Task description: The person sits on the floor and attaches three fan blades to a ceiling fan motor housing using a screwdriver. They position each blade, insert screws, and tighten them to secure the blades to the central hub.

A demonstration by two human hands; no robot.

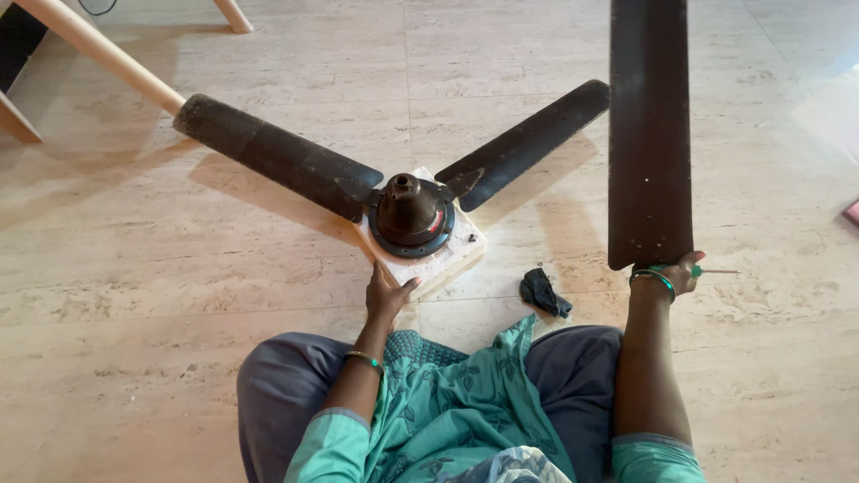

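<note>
A dark ceiling fan motor (410, 215) sits on a white block (450, 261) on the floor in front of me, with two dark blades (279, 154) (526, 141) still joined to it, spreading left and right. My left hand (386, 292) rests on the block's near edge, fingers apart, just below the motor. My right hand (673, 274) grips the near end of a third, loose blade (650, 134) that stretches away from me, together with a green-handled screwdriver (713, 270) poking out to the right.
A small crumpled black cloth or bag (545, 292) lies on the stone tile floor between my knees and the loose blade. Wooden furniture legs (100, 52) stand at the upper left, one touching the left blade's tip. A pink object's corner (852, 213) shows at right.
</note>
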